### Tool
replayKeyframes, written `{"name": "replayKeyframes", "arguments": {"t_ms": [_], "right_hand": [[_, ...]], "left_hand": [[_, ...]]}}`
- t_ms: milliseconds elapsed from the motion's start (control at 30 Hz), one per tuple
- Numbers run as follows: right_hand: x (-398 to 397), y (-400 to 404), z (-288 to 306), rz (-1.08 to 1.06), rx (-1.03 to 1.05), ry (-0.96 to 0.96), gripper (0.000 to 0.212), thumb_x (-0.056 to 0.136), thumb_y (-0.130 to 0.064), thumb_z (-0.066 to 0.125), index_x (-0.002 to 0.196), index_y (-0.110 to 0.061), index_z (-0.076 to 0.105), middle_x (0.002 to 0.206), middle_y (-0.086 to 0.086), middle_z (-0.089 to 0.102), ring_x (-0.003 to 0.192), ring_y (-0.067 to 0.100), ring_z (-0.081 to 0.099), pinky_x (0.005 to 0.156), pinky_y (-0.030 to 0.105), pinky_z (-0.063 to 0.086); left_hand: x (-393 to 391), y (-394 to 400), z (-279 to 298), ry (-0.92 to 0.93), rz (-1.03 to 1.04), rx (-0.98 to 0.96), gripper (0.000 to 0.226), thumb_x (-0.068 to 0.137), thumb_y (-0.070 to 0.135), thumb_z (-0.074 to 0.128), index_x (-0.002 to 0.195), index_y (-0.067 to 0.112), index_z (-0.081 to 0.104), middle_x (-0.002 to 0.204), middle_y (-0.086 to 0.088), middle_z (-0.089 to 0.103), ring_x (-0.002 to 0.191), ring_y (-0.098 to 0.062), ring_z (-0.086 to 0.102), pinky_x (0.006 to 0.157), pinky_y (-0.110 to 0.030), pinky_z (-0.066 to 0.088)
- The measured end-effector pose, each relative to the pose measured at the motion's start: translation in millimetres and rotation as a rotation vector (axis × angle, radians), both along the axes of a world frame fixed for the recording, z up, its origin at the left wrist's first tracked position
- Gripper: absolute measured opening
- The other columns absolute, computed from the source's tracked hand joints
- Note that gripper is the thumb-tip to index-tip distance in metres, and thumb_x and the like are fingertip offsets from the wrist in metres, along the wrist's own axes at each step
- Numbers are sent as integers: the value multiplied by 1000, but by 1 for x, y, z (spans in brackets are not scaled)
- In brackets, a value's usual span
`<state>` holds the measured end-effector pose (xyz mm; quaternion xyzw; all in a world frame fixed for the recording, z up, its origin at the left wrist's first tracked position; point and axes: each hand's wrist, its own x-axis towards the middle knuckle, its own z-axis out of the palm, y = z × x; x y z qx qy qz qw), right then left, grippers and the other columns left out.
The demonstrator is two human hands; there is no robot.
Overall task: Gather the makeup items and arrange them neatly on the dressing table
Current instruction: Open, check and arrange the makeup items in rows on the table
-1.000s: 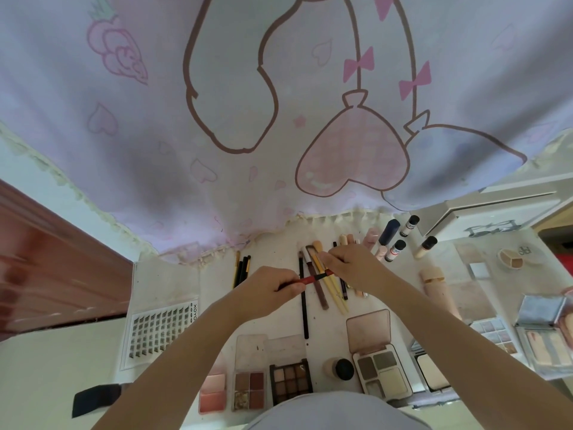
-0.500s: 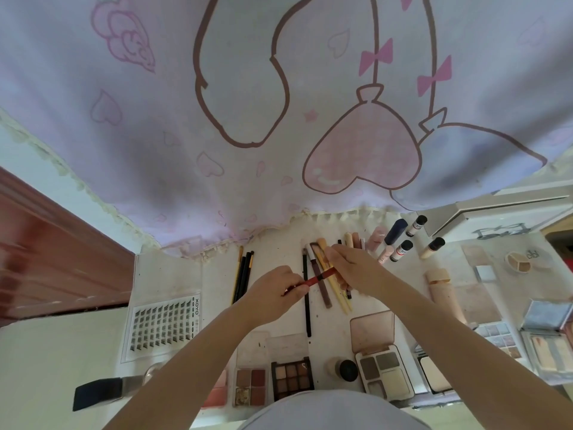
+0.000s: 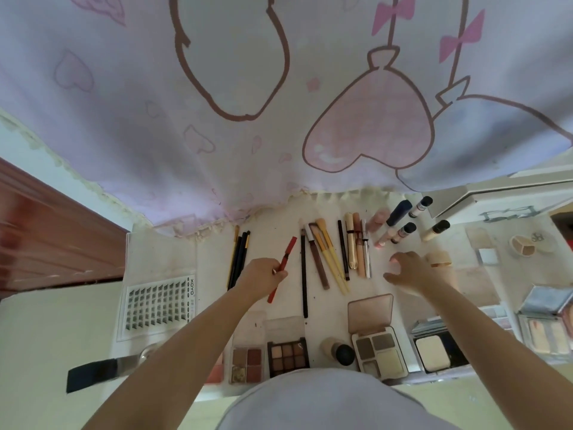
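"XOYO" on lash tray (image 3: 158, 305) edge; other labels unreadable.

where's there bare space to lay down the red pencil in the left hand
The widest bare strip lies between the dark pencils and the long black pencil, right under the red pencil. A smaller patch sits under the right hand, above the grey palette. The brushes are crowded.
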<state>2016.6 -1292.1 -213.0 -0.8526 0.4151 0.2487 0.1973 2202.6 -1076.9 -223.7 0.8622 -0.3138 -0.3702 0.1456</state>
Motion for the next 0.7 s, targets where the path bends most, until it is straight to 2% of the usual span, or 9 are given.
{"name": "replayKeyframes", "arguments": {"t_ms": [100,167,367,433,500,600,700], "right_hand": [[0,3,-12,66,-23,32,69,81,-38,62,136,-10,32,142,13,32,129,29,33,105,36,29],[3,6,-17,56,-38,44,78,77,-39,66,138,-11,27,147,12,21,134,33,23,108,41,27],[10,14,-19,-28,-41,71,86,73,-38,71,139,-13,22,150,11,10,136,35,14,103,49,33],[11,14,-19,-34,-36,71,86,73,-37,71,139,-13,22,149,12,11,136,35,15,103,49,33],[12,14,-18,-43,-23,73,86,73,-36,71,139,-12,22,149,13,10,136,36,13,103,49,33],[17,15,-17,-37,-9,81,84,74,-33,71,138,-10,22,148,17,10,135,39,13,106,50,32],[19,15,-16,-44,3,95,83,75,-32,70,138,-9,21,147,18,10,135,40,11,107,50,31]], "left_hand": [[2,-12,-9,-52,-19,165,32,93,33,45,70,11,49,61,4,43,63,-13,47,49,-18,32],[2,-21,-12,-71,-19,225,38,92,34,46,60,15,40,60,3,41,57,-10,43,50,-21,33],[-6,-42,-16,-82,49,227,40,92,38,45,59,14,41,59,2,44,69,-17,50,62,-27,40],[-8,-44,-15,-80,70,213,40,93,38,41,67,9,49,61,0,48,71,-19,54,63,-28,42],[-6,-41,-14,-124,72,181,40,94,36,38,82,3,57,72,-7,56,76,-23,56,62,-28,41],[4,-26,-11,-300,59,186,33,94,28,39,99,0,56,97,-13,61,88,-27,59,59,-28,40],[18,-8,-8,-427,105,239,30,92,20,44,114,0,48,115,-17,51,104,-32,52,72,-36,46]]}}
